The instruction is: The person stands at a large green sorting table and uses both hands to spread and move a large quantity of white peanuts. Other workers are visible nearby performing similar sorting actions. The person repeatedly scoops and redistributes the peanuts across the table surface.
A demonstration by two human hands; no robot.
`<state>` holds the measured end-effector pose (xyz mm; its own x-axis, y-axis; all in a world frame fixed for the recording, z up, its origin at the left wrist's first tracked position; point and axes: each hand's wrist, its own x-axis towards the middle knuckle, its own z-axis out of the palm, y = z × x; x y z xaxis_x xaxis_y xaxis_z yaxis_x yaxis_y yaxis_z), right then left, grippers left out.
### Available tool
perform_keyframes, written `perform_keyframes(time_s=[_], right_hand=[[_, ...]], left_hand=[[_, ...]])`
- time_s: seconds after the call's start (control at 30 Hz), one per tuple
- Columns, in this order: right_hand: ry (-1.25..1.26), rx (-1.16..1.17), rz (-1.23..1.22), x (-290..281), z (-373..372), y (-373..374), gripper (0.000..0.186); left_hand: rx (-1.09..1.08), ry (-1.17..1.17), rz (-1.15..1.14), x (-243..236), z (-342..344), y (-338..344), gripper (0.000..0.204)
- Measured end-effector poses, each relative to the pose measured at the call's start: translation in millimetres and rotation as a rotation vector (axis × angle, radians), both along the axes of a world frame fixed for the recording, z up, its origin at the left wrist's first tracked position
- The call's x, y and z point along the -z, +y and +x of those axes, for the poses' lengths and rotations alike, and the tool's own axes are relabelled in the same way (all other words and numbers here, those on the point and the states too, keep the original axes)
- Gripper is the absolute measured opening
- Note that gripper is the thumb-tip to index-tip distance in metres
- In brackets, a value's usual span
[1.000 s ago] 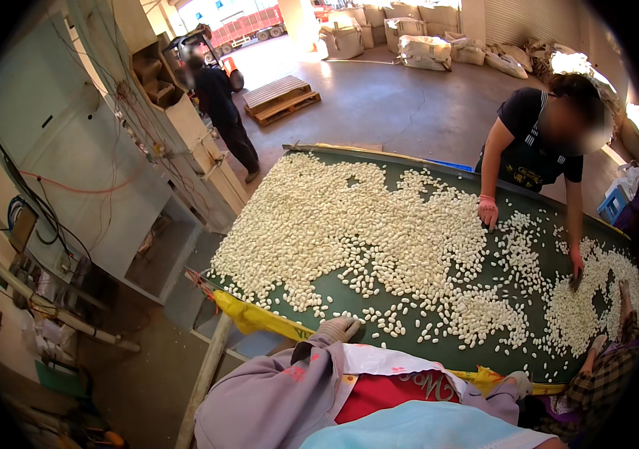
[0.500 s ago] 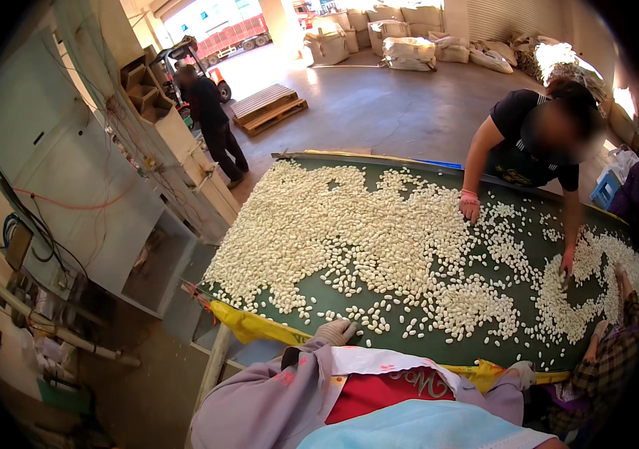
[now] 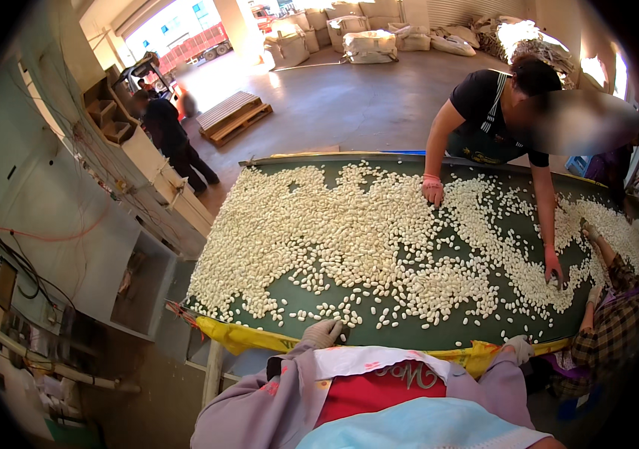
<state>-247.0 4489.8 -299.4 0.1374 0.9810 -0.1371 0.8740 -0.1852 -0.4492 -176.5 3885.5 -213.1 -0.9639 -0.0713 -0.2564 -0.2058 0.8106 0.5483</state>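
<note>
White oval beans (image 3: 297, 224) lie spread over a large green sorting table (image 3: 357, 322) with a yellow-covered near edge (image 3: 239, 334). My left hand (image 3: 322, 333), in a light knit glove, rests at the near side beside loose beans, fingers bent and pressed together; what is under them is hidden. My right hand (image 3: 517, 347), also gloved, lies at the yellow edge on the right, its fingers too small and curved away to read. My mauve sleeves and red apron fill the bottom of the view.
A co-worker (image 3: 477, 112) leans over the far side, hands among the beans. Another co-worker's plaid sleeves (image 3: 611, 322) are at right. A person (image 3: 170, 135) stands near a forklift (image 3: 140, 71) and wooden pallets (image 3: 233, 116). Large sacks (image 3: 368, 46) line the back. Wired panels stand left.
The view has shifted. The far co-worker's right-side hand has moved left and nearer through the beans, and the person by the forklift has turned. My hands stay at the near edge.
</note>
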Motion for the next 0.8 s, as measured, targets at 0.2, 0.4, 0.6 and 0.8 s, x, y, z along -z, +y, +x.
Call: perform_keyframes(time_s=[0.2,0.4,0.6,0.8], right_hand=[[-0.029,0.019,0.041,12,-4,19,0.076],[-0.01,0.029,0.032,12,-1,39,0.069],[0.021,-0.021,-0.017,-15,-9,19,0.068],[-0.018,0.031,0.036,-8,-8,62,0.075]], left_hand=[[0.11,0.025,-0.069,21,3,3,0.042],[0.018,0.039,-0.041,2,1,34,0.043],[-0.043,0.084,-0.011,1,7,41,0.038],[-0.028,0.064,0.034,6,-12,72,0.035]])
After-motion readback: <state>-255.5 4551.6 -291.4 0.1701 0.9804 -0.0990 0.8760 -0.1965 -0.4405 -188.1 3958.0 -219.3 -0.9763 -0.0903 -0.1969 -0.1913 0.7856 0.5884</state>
